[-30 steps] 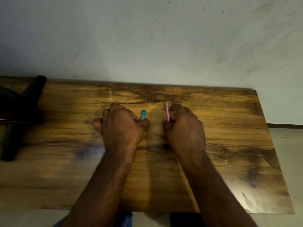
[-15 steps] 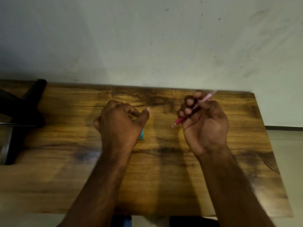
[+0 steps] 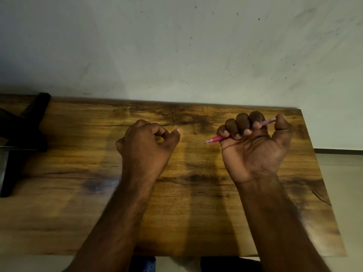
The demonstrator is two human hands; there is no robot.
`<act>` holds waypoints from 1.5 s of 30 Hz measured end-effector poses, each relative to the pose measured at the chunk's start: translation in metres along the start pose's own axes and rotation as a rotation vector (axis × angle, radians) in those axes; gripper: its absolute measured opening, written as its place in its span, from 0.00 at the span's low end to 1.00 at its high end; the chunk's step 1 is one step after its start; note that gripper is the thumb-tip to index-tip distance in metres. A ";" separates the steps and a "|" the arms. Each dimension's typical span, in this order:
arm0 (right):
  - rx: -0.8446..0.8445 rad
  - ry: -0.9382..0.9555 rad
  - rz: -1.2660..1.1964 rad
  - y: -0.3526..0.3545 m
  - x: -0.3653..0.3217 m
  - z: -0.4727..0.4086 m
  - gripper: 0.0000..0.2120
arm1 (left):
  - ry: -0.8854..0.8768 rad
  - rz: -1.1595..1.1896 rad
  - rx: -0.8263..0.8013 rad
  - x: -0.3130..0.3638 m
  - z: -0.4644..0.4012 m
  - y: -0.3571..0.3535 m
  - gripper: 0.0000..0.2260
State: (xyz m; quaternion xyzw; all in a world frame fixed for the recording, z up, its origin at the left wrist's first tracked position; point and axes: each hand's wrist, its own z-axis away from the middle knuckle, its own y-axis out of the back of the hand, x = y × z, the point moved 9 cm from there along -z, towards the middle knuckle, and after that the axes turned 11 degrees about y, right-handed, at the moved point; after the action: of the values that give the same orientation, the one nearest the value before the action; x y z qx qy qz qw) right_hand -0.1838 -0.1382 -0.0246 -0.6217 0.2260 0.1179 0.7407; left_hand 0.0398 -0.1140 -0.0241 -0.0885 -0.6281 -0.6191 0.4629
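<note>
My right hand (image 3: 255, 146) is raised palm up over the right part of the wooden table (image 3: 196, 213). Its fingers are curled round a pink pen (image 3: 215, 138). The pen's tip points left and its paler end sticks out by the thumb. My left hand (image 3: 147, 144) hovers left of centre, back up, fingers curled and thumb out, with nothing visible between thumb and forefinger. A sliver of a small teal piece (image 3: 168, 164) peeks out at this hand's lower right edge. I cannot tell whether the hand touches it.
A black stand with crossed bars (image 3: 21, 138) sits on the table's far left. A grey scuffed wall (image 3: 186, 52) rises right behind the table. The table's right edge (image 3: 322, 173) drops to a pale floor.
My right hand lifted the pink pen off the table, moved right and turned palm up. My left hand rose slightly, and the teal piece ended up nearer me, mostly hidden beneath it.
</note>
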 end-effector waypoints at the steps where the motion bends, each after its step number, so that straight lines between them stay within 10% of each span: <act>1: -0.006 -0.004 -0.007 -0.001 0.001 0.000 0.24 | -0.003 0.008 -0.004 0.000 0.000 -0.001 0.17; 45: 0.024 -0.009 0.001 0.003 0.005 0.000 0.21 | -0.001 0.023 -0.096 0.001 0.002 -0.011 0.15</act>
State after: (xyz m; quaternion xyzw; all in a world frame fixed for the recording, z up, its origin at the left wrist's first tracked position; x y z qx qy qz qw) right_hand -0.1811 -0.1376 -0.0295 -0.6119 0.2242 0.1184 0.7491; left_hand 0.0314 -0.1150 -0.0306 -0.1178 -0.5969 -0.6432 0.4649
